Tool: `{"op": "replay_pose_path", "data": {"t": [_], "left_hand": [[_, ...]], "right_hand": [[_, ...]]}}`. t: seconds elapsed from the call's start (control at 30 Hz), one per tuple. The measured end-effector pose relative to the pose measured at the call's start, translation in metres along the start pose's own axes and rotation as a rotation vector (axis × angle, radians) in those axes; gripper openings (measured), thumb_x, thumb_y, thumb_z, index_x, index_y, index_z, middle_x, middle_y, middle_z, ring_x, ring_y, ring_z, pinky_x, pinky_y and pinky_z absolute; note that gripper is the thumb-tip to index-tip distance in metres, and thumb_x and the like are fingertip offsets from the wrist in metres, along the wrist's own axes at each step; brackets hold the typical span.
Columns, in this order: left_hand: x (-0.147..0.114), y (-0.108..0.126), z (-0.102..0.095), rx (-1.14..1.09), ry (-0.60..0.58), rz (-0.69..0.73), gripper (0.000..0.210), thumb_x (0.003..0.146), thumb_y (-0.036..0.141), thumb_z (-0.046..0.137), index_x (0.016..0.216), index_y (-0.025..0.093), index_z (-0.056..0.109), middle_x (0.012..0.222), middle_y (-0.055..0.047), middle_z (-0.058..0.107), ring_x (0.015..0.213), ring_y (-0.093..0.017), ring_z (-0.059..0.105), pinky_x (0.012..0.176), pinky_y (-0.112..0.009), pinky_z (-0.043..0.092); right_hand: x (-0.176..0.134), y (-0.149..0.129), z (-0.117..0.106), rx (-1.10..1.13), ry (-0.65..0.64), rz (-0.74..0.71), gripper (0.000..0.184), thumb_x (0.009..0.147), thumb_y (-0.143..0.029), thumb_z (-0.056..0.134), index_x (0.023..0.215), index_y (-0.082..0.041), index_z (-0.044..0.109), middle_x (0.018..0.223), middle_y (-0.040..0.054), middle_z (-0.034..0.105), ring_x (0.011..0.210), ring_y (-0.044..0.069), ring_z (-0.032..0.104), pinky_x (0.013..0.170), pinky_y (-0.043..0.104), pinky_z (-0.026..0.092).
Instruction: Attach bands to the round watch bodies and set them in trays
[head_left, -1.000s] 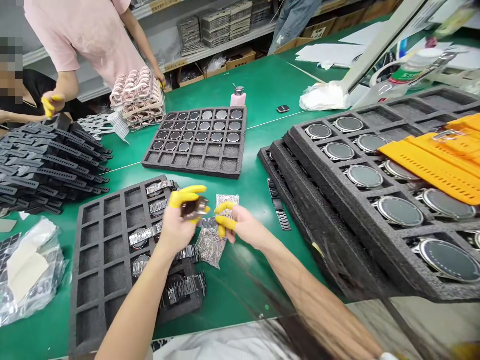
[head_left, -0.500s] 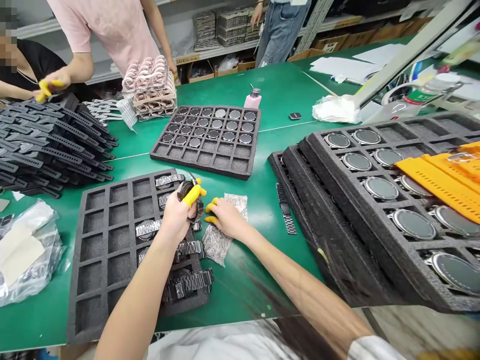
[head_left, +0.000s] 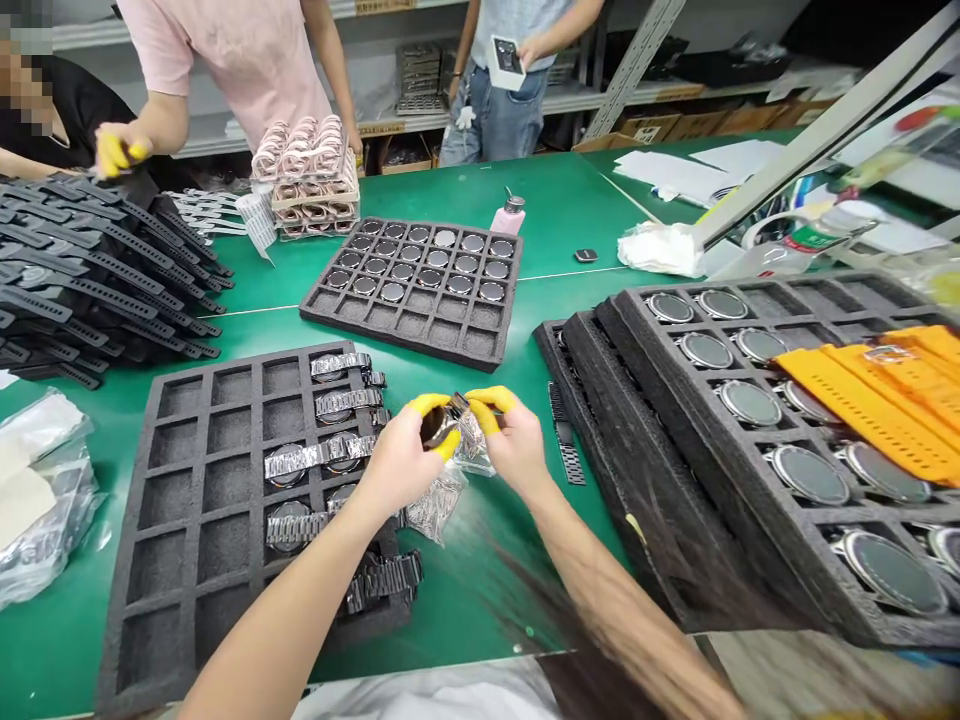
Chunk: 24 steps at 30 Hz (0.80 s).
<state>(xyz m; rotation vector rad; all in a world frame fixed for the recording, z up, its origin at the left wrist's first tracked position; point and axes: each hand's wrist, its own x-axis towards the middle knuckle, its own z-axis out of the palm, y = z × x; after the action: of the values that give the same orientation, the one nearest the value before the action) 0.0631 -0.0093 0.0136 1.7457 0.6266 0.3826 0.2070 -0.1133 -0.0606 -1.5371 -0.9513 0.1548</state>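
My left hand [head_left: 409,448], with yellow finger cots on thumb and fingertip, is closed around a dark watch [head_left: 433,424]; most of it is hidden by the fingers. My right hand [head_left: 514,440], also in yellow finger cots, meets it from the right in a pinch. What lies between its fingertips is too small to make out. Beneath both hands lies a clear bag of small metal pins [head_left: 436,505]. To the left, a black foam tray [head_left: 176,440] bears several watches with shiny black link bands [head_left: 296,462] along its right side.
A second foam tray [head_left: 480,345] of round watch cases sits further back. Stacked foam trays [head_left: 600,400] with orange straps [head_left: 870,400] on top stand at right. A link band [head_left: 566,440] lies beside them. Black straps [head_left: 90,280] are piled at left; co-workers stand across the table.
My left hand has moved right and slightly down with the watch. My right hand has lifted off the pin bags and come up to the watch. A co-worker opposite now holds a white box.
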Motion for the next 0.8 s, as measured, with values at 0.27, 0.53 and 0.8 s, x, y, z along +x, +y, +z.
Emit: {"op": "replay_pose_path", "data": {"t": [0.27, 0.53, 0.8], "left_hand": [[-0.004, -0.003, 0.004, 0.203, -0.032, 0.050, 0.048, 0.088, 0.023, 0.070, 0.135, 0.024, 0.067, 0.124, -0.009, 0.074, 0.111, -0.026, 0.071, 0.102, -0.044, 0.056], [-0.003, -0.003, 0.002, 0.223, -0.046, 0.079, 0.048, 0.086, 0.021, 0.069, 0.134, 0.022, 0.068, 0.123, -0.010, 0.075, 0.108, -0.025, 0.071, 0.103, -0.045, 0.056], [-0.004, 0.014, -0.003, -0.034, -0.202, 0.021, 0.037, 0.081, 0.024, 0.076, 0.118, 0.021, 0.075, 0.108, -0.006, 0.078, 0.089, -0.020, 0.071, 0.081, -0.032, 0.060]], "right_hand": [[-0.024, -0.015, 0.005, 0.100, 0.330, -0.144, 0.007, 0.092, -0.038, 0.077, 0.093, -0.032, 0.074, 0.089, 0.0072, 0.077, 0.087, 0.031, 0.071, 0.082, 0.053, 0.058], [-0.017, -0.017, 0.004, 0.174, 0.272, -0.085, 0.011, 0.093, -0.042, 0.077, 0.090, -0.032, 0.073, 0.098, 0.0085, 0.076, 0.094, 0.030, 0.071, 0.091, 0.054, 0.058], [-0.005, -0.016, -0.007, 0.677, -0.169, 0.249, 0.057, 0.078, -0.069, 0.086, 0.114, -0.028, 0.070, 0.129, 0.0111, 0.068, 0.122, 0.028, 0.063, 0.105, 0.047, 0.053]]}}
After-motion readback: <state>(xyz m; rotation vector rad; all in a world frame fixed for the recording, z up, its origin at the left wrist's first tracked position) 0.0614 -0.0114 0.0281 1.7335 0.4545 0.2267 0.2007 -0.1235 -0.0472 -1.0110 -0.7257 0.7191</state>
